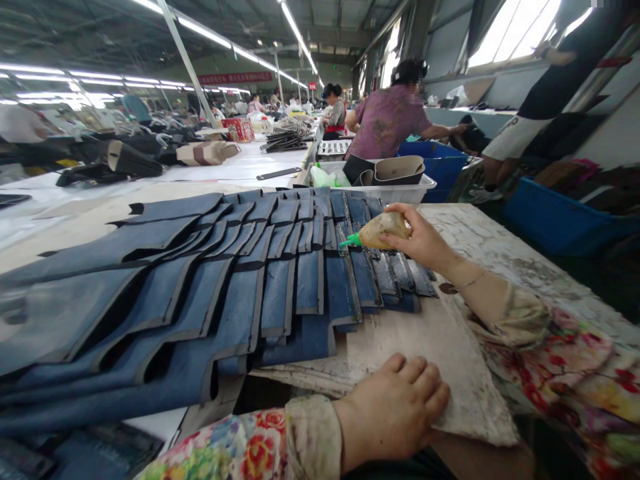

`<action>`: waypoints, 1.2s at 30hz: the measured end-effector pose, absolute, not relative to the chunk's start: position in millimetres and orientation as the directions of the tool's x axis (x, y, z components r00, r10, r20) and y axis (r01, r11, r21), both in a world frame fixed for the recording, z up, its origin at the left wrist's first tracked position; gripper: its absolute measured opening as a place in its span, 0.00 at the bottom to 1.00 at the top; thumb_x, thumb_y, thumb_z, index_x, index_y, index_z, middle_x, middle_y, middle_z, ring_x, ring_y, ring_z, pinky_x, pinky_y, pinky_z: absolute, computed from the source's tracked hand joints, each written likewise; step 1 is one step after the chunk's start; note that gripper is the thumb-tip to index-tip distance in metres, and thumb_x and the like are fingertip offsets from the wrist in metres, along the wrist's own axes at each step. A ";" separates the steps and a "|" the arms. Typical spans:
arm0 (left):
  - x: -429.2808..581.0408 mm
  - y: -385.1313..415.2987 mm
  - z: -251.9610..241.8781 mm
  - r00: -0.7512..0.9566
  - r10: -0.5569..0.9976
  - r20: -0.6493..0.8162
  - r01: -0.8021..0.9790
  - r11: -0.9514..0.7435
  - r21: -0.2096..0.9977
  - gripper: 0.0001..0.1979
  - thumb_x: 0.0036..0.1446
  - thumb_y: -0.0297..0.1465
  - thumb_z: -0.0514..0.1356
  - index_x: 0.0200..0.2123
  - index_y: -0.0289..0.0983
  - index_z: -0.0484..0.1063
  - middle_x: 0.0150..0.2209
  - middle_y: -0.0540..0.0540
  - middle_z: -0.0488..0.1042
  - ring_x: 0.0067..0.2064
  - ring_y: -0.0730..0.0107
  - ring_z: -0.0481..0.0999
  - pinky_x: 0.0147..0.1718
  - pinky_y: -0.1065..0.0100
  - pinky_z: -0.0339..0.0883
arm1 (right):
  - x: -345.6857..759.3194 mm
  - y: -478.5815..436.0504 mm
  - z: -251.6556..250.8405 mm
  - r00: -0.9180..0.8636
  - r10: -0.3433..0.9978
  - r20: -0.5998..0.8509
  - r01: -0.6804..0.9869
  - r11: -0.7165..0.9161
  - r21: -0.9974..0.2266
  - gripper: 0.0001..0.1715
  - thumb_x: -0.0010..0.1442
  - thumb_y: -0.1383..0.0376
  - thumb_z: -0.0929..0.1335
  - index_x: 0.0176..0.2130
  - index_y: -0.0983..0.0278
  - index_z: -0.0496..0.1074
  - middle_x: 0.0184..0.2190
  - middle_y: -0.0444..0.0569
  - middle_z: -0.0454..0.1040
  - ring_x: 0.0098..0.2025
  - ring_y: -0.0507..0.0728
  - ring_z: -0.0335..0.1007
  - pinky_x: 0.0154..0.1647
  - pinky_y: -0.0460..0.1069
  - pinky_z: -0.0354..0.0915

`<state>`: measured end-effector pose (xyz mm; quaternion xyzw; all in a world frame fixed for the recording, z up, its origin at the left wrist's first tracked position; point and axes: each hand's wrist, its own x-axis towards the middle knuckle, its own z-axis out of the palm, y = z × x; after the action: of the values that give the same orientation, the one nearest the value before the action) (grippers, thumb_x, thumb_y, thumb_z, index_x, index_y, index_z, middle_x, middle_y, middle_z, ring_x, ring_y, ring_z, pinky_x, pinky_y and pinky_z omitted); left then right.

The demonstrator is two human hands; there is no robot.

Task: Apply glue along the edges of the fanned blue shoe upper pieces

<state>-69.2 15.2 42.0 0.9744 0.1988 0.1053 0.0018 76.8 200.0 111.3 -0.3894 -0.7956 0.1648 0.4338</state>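
My right hand grips a yellowish squeeze bottle with a green nozzle. The bottle lies nearly level, its tip pointing left over overlapping dark blue panels with grey edges. Shiny wet streaks mark the panels beneath the tip and to its right; the liquid's kind I cannot tell. Low in front, my left hand rests at the near edge of a pale, stained board, back upward. Its fingers are curled and close together, and whatever is under them is hidden.
Behind the panels stands a white bin holding dark curved pieces. Blue tubs stand at the right. On the long white table lie a brown bundle and a stack of dark strips. A co-worker bends nearby.
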 end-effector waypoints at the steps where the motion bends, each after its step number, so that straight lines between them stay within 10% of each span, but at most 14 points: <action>1: -69.0 15.0 41.4 0.898 0.388 0.207 0.387 -0.921 0.047 0.22 0.62 0.40 0.50 0.52 0.29 0.61 0.50 0.40 0.64 0.52 0.58 0.63 0.45 0.61 0.57 | 75.1 203.3 113.7 -0.322 0.764 0.559 0.493 0.639 -0.590 0.27 0.53 0.53 0.70 0.50 0.58 0.64 0.48 0.50 0.67 0.50 0.63 0.65 0.53 0.60 0.63; 20: -70.8 17.9 32.9 0.909 0.355 0.218 0.367 -0.930 -0.015 0.24 0.63 0.40 0.47 0.55 0.29 0.60 0.54 0.38 0.63 0.55 0.58 0.62 0.46 0.61 0.57 | 43.0 283.8 114.6 -0.278 0.808 0.519 0.613 0.565 -0.552 0.28 0.50 0.52 0.69 0.47 0.64 0.66 0.47 0.55 0.71 0.48 0.65 0.67 0.52 0.61 0.62; 31: -70.1 18.3 35.0 0.910 0.346 0.230 0.353 -0.936 0.010 0.23 0.62 0.40 0.48 0.54 0.29 0.60 0.52 0.39 0.64 0.54 0.57 0.62 0.46 0.61 0.57 | 63.2 259.4 142.2 -0.309 0.920 0.242 0.485 0.371 -0.791 0.24 0.51 0.51 0.70 0.42 0.63 0.71 0.40 0.53 0.74 0.42 0.65 0.70 0.43 0.60 0.68; 36: -70.0 16.9 36.4 0.905 0.356 0.234 0.358 -0.933 0.033 0.22 0.61 0.40 0.51 0.51 0.29 0.62 0.50 0.40 0.64 0.51 0.58 0.63 0.44 0.61 0.58 | 73.3 238.3 146.0 -0.347 0.856 0.383 0.419 0.506 -0.754 0.26 0.51 0.48 0.70 0.45 0.59 0.69 0.43 0.50 0.73 0.46 0.65 0.68 0.50 0.62 0.65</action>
<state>-70.0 16.9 36.4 0.9759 0.1829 0.1189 -0.0053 73.3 238.3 146.0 -0.4127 -0.7726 0.2766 0.3953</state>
